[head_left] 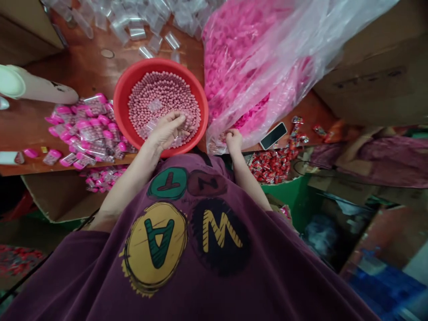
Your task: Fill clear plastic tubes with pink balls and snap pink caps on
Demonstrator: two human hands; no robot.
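My left hand (168,128) is inside a red plastic bowl (119,100), over many small pink beads (163,91). Its fingers are curled round what looks like a clear plastic tube (177,141), partly covered by the hand. Other clear tubes (154,105) lie on the beads. Closed at the front edge of a large clear plastic bag (301,58), my right hand (234,141) hides whatever its fingers may hold. Bright pink plastic pieces (237,49) fill the bag.
Filled tubes with pink caps (90,129) are heaped left of the bowl, beside a white cylinder (40,84). Empty clear tubes (137,31) lie behind it. A phone (273,136) and small red packets (272,166) are at right, near another person's arm (357,149).
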